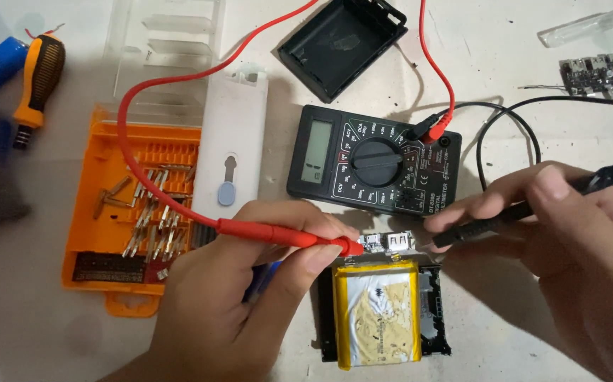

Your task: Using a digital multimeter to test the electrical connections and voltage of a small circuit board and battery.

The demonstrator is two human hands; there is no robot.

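Nearest you the opened power bank (384,311) lies with its cell bared, your left hand (250,297) clamped on the red probe (285,237) and right hand (568,247) on the black probe (490,223), both tips at its circuit board (390,242), the multimeter (373,159) beyond showing no legible reading yet.

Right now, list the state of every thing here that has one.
Multimeter: lying flat, display showing no clear reading.
Red probe: held in left hand, tip on circuit board.
Black probe: held in right hand, tip at the board.
Power bank: opened, pouch battery exposed.
Bit case: open, bits loose.
Black cover: off, inside up.
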